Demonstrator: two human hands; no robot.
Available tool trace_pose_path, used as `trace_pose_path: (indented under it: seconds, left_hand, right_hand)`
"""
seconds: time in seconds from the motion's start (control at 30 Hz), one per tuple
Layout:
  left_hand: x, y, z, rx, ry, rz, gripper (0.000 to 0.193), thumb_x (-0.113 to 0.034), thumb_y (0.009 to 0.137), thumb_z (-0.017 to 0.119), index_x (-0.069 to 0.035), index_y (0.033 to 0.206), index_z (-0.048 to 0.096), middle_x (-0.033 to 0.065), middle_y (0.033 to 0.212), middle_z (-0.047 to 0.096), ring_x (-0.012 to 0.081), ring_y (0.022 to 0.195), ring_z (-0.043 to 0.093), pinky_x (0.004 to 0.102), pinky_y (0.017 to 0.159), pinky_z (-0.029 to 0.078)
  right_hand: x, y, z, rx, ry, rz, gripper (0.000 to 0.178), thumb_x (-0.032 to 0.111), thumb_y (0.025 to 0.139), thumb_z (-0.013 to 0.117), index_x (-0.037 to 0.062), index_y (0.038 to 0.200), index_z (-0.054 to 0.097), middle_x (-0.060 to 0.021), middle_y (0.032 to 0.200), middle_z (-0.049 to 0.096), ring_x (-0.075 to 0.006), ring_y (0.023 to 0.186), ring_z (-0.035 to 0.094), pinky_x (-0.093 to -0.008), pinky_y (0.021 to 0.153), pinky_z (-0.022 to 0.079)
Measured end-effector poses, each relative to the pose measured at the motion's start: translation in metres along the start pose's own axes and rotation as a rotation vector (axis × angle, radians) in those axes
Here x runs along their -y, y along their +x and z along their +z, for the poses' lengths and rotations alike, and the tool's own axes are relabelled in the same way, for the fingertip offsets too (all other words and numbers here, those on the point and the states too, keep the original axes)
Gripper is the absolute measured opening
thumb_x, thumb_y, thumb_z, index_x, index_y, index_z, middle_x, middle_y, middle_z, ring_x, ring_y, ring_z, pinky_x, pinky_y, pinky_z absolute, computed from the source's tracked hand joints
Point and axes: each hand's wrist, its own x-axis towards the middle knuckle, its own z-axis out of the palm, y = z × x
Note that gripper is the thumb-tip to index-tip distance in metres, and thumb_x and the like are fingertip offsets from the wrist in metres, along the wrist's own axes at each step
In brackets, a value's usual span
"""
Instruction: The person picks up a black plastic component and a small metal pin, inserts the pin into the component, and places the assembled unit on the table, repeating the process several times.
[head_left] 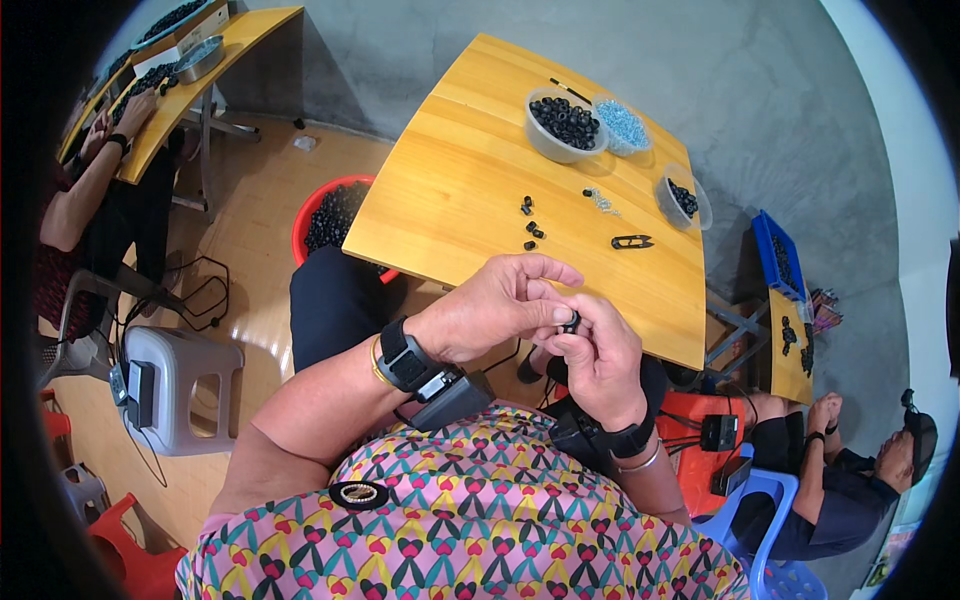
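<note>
In front of my chest, over the near edge of the wooden table (440, 215), both hands come together at a small round black piece (570, 323). The thumb and fingertips of my left hand (495, 305) close on its left side. From the other side my right hand (602, 355) pinches it, with the fingers curled. The piece is partly covered, and its exact kind cannot be made out. On the tabletop just beyond lie several loose black pieces (531, 228), a scatter of small clear bits (601, 201) and a pair of black thread snips (632, 242).
Farther back stand a tub of black pieces (566, 124), a tub of pale blue bits (622, 126) and a smaller tub (684, 198). A red basin (305, 225) is by my left knee. Co-workers sit at left and right; a grey stool (180, 385) stands at left.
</note>
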Motion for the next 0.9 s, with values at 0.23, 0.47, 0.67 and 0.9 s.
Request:
trace_pose_path:
  seconds: [0.23,0.47,0.67,0.9]
  left_hand:
    - [0.002,0.001,-0.001,-0.036,-0.033,-0.024,0.026,-0.005,0.082,0.058,0.001,0.107,0.051,0.0038,0.084,0.061,0.0086,0.071,0.057,0.0197,0.063,0.046]
    - [0.007,0.001,0.000,-0.035,0.016,-0.056,0.021,-0.003,0.081,0.058,0.003,0.101,0.054,0.0057,0.084,0.061,0.0094,0.072,0.058,0.0202,0.064,0.047]
    - [0.007,-0.001,0.002,-0.071,0.084,-0.072,0.019,-0.003,0.081,0.058,0.003,0.099,0.057,0.0051,0.087,0.061,0.0084,0.076,0.058,0.0200,0.068,0.047]
    - [0.010,-0.001,0.003,-0.114,0.146,-0.056,0.018,-0.003,0.082,0.058,0.004,0.098,0.057,0.0061,0.088,0.062,0.0089,0.078,0.058,0.0196,0.069,0.047]
  right_hand:
    - [0.005,0.006,-0.005,0.028,-0.065,-0.010,0.028,0.006,0.078,0.059,0.0022,0.103,0.048,-0.0129,0.077,0.052,-0.0266,0.067,0.054,-0.0325,0.059,0.044]
    - [0.003,0.006,-0.002,0.049,-0.084,-0.079,0.029,0.005,0.076,0.060,0.0016,0.101,0.047,-0.0157,0.081,0.052,-0.0329,0.072,0.054,-0.0362,0.063,0.044]
    - [0.000,0.001,0.001,0.144,0.084,0.117,0.030,0.003,0.075,0.061,0.0014,0.102,0.048,-0.0160,0.084,0.053,-0.0316,0.073,0.056,-0.0346,0.064,0.046]
    - [-0.003,0.001,0.002,0.152,0.172,0.161,0.035,0.000,0.074,0.062,0.0006,0.105,0.047,-0.0146,0.088,0.055,-0.0261,0.074,0.059,-0.0306,0.063,0.048]
